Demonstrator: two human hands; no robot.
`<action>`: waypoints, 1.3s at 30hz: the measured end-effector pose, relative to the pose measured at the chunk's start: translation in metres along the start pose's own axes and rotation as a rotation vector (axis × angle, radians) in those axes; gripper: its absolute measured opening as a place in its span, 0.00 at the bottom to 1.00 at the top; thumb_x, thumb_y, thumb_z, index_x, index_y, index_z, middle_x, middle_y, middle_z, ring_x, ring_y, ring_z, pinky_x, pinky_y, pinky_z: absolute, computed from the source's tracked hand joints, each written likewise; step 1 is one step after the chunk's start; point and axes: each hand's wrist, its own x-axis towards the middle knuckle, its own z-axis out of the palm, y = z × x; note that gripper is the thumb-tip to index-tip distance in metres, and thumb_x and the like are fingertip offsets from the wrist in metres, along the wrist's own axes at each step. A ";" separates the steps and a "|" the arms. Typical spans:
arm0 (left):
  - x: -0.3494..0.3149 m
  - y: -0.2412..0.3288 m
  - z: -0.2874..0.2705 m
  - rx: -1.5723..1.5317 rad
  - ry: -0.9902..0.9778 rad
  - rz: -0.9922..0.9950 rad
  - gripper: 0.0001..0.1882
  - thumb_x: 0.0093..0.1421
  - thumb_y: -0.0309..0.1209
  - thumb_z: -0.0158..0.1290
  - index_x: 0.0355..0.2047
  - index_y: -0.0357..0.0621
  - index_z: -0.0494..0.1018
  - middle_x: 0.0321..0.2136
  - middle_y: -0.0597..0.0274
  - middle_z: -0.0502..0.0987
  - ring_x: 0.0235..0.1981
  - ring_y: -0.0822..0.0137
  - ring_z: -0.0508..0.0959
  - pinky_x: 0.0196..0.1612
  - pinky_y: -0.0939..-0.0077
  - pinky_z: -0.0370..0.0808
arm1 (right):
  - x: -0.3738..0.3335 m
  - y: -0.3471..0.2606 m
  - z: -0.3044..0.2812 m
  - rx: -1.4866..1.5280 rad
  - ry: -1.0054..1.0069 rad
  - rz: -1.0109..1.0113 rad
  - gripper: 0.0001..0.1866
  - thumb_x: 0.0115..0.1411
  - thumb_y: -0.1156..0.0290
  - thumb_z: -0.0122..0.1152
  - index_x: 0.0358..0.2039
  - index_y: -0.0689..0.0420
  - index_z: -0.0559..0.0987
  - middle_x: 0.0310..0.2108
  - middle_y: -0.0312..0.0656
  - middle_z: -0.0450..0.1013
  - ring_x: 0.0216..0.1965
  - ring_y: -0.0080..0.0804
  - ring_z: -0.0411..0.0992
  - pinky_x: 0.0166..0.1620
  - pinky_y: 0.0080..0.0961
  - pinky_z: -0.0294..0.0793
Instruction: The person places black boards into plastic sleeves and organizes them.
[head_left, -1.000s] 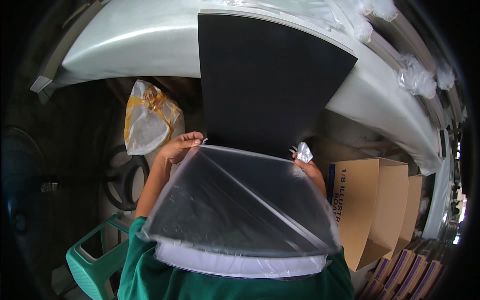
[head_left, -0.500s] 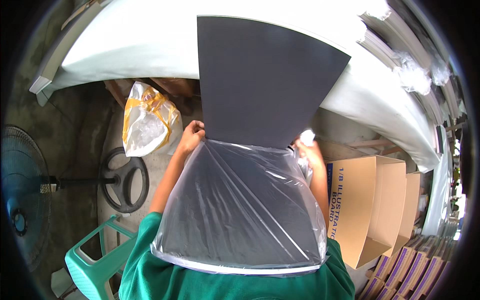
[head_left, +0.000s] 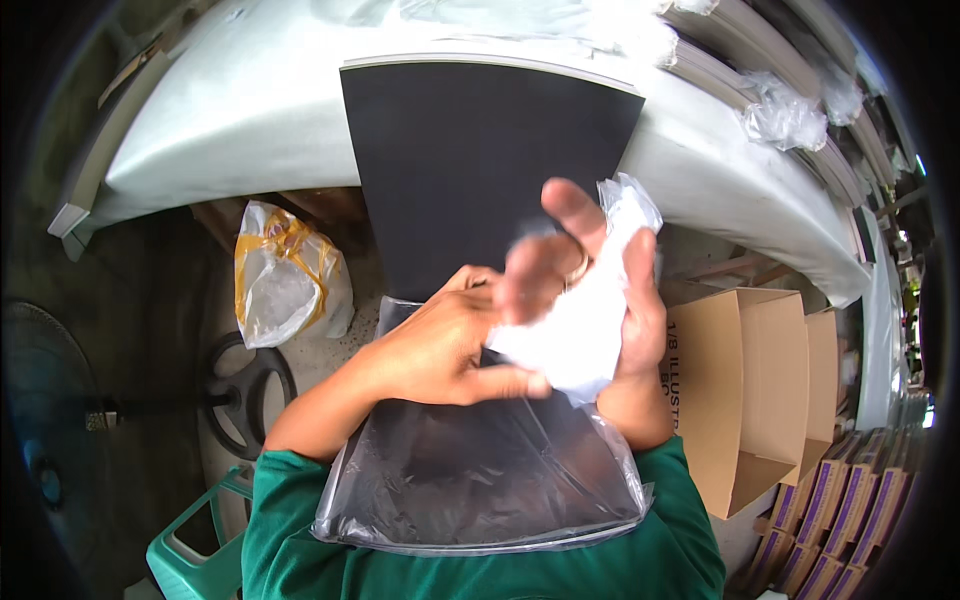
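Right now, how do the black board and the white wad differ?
Colour: the board is black, the wad white.
Shape: the board is flat, the wad crumpled.
Size: the board is much larger than the wad.
Pose: the wad is in the right hand; the board's far end lies over the table.
Shared: the hands partly hide both.

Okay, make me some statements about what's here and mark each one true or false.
1. The right hand holds the white wad. True.
2. The left hand hangs well away from the white wad. False: the left hand is right beside the white wad.
3. The open cartons are on the person's right. True.
4. The stool is red. False: the stool is green.
5. The taped bag lies left of the black board. True.
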 end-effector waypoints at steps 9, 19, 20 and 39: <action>-0.006 -0.007 -0.003 0.112 0.357 -0.202 0.12 0.46 0.33 0.58 0.28 0.38 0.73 0.22 0.61 0.74 0.27 0.67 0.70 0.35 0.74 0.64 | -0.019 0.016 -0.040 -0.520 0.322 0.062 0.29 0.60 0.57 0.40 0.54 0.65 0.55 0.55 0.49 0.54 0.59 0.38 0.48 0.58 0.32 0.46; -0.004 -0.011 0.012 -0.363 0.622 -0.280 0.10 0.55 0.31 0.50 0.23 0.35 0.69 0.23 0.62 0.76 0.20 0.80 0.68 0.23 0.82 0.65 | -0.029 0.023 -0.042 -0.554 0.564 0.051 0.13 0.54 0.72 0.55 0.39 0.63 0.70 0.37 0.40 0.69 0.39 0.24 0.67 0.42 0.21 0.66; -0.006 -0.013 0.011 -0.297 0.568 -0.305 0.11 0.55 0.31 0.51 0.21 0.35 0.69 0.21 0.61 0.75 0.19 0.79 0.68 0.23 0.82 0.65 | -0.028 0.023 -0.041 -0.567 0.583 0.028 0.12 0.54 0.72 0.55 0.38 0.63 0.71 0.35 0.40 0.70 0.37 0.23 0.68 0.41 0.20 0.66; -0.010 -0.018 0.014 -0.188 0.580 -0.250 0.07 0.52 0.30 0.53 0.25 0.39 0.74 0.20 0.62 0.75 0.21 0.74 0.72 0.28 0.81 0.66 | -0.033 0.025 -0.045 -0.494 0.669 0.043 0.11 0.52 0.69 0.59 0.34 0.60 0.70 0.28 0.33 0.68 0.30 0.17 0.66 0.33 0.15 0.64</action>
